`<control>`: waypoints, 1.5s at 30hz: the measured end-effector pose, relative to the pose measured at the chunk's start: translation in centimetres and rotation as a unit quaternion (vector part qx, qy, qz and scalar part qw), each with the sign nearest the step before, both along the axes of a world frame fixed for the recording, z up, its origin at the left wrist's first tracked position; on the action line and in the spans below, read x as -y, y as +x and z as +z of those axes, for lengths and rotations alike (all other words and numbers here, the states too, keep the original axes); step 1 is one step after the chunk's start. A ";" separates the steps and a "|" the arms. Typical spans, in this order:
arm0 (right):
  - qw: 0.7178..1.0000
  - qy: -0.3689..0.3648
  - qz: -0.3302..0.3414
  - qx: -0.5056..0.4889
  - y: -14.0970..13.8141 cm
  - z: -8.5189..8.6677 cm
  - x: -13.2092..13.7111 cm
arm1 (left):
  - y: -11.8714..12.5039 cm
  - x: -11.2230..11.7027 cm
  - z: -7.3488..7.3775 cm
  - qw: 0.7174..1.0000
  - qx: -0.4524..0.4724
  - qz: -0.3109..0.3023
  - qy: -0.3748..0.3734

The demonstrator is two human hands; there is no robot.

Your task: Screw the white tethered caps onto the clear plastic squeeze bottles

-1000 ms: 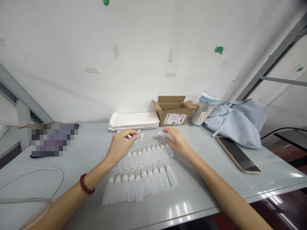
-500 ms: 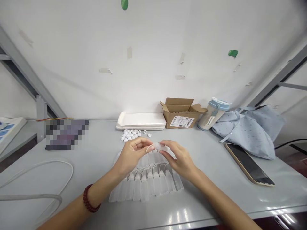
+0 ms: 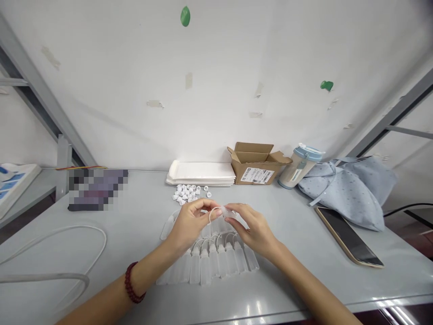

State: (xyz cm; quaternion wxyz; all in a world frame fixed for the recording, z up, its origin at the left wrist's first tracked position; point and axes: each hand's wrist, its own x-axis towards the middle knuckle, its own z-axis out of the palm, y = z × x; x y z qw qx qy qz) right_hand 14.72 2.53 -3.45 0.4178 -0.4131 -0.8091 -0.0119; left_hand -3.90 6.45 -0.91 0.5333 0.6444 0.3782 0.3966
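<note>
Between my two hands is a small translucent plastic bottle (image 3: 228,211) with a thin curved white tube at its top. The right hand (image 3: 254,225) grips the bottle's body between thumb and fingers. My left hand (image 3: 191,222) pinches the top end beside the tube; whether a cap is inside the pinch is hidden. Below the hands, several similar bottles (image 3: 204,268) lie side by side on the table, thin tubes looping from their tops. More of them lie in a row behind, partly covered by my hands. Just beyond, small white caps (image 3: 185,192) lie in a loose pile.
Along the wall stand a stack of white envelopes (image 3: 203,170), an open cardboard box (image 3: 255,174) and a tumbler (image 3: 299,167). A light blue bag (image 3: 345,189) and a phone (image 3: 350,237) are at right. A pale cable (image 3: 101,234) curves across the left.
The view has shifted slightly, so the scene sits a little lower. Both hands still hold the bottle together, its body now tilted a bit more.
</note>
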 end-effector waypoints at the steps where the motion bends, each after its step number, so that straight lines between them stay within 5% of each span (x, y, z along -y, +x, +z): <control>1: 1.000 -0.001 0.001 -0.001 0.0 0.0 0.0 | 0.0 0.0 0.0 1.000 0.005 -0.001 -0.002; 25: 0.999 -0.001 0.026 -0.037 -0.6 0.5 0.6 | 0.2 0.4 0.0 1.000 0.016 -0.004 -0.007; 30: 0.997 -0.033 0.052 -0.043 -0.8 0.5 0.6 | 0.1 0.5 -0.3 1.000 -0.019 0.004 0.022; 34: 0.986 -0.135 0.066 -0.069 -0.8 1.3 1.0 | 0.2 0.7 -0.5 0.997 -0.050 0.005 0.061; 37: 0.945 -0.268 0.096 -0.162 -0.6 2.1 1.2 | 0.1 0.9 -0.3 0.990 -0.081 0.005 0.112; 40: 0.864 -0.370 0.155 -0.303 -0.4 2.6 1.1 | 0.1 1.2 0.1 0.972 -0.096 0.003 0.214; 45: 0.743 -0.440 0.217 -0.456 -0.3 2.5 0.7 | 0.2 1.4 -0.1 0.908 -0.098 0.016 0.407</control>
